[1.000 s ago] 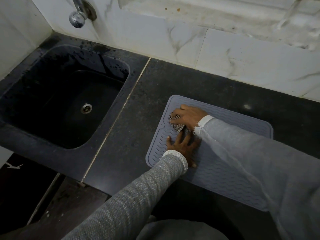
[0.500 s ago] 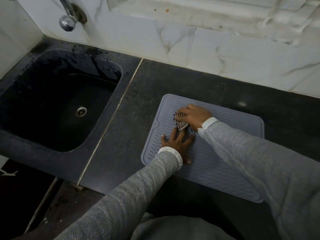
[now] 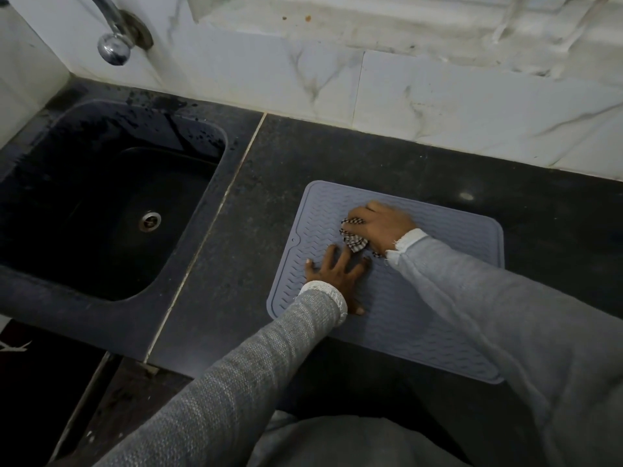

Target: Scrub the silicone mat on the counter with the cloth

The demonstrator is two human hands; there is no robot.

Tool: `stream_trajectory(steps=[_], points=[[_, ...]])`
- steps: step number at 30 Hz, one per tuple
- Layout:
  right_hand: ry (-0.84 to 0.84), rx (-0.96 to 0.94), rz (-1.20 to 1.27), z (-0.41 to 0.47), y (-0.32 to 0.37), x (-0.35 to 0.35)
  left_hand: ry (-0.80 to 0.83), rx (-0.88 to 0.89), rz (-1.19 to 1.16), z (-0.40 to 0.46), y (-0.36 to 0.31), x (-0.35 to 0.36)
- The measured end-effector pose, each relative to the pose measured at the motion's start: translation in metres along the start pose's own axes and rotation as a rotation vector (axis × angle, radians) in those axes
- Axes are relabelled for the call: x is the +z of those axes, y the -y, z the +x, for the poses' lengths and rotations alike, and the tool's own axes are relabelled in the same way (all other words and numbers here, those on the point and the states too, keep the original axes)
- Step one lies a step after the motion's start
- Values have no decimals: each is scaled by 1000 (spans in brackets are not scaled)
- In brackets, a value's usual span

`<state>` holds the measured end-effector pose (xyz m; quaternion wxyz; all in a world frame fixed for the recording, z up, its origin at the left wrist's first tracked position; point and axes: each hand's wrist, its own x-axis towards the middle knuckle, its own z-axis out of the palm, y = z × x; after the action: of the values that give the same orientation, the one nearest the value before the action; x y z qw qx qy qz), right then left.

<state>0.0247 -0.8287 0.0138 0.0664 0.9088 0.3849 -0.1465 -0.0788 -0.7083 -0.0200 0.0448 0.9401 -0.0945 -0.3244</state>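
The right hand point(image 3: 382, 226) grips the cloth point(image 3: 352, 234) near the silicone mat's point(image 3: 421, 318) sink-side far corner; the left hand point(image 3: 337, 274) presses flat beside it, and the mat's unscrubbed length extends away from the sink point(image 3: 111, 197).

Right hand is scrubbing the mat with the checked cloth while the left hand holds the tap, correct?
Not quite. The head view shows the left hand pressed flat on the silicone mat, not on the tap. The right hand does grip the checked cloth on the mat.
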Motion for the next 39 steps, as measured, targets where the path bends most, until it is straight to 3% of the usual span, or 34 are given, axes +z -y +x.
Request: stream_trajectory(steps=[4, 9, 15, 19, 26, 30, 34, 39], points=[[0, 42, 57, -10, -12, 11, -12, 3, 6, 1, 1, 1], [126, -24, -139, -42, -47, 17, -40, 15, 9, 0, 1, 1], [-31, 16, 10, -17, -21, 4, -19, -5, 16, 1, -1, 0], [16, 1, -18, -8, -6, 15, -1, -17, 45, 1, -2, 0], [143, -50, -105, -44, -44, 14, -26, 7, 30, 2, 0, 1], [0, -6, 9, -23, -26, -2, -8, -3, 41, 2, -1, -2], [62, -15, 9, -4, -8, 11, 25, -36, 63, 4, -3, -2], [91, -58, -92, -49, -47, 25, -19, -2, 44, 1, -2, -1]])
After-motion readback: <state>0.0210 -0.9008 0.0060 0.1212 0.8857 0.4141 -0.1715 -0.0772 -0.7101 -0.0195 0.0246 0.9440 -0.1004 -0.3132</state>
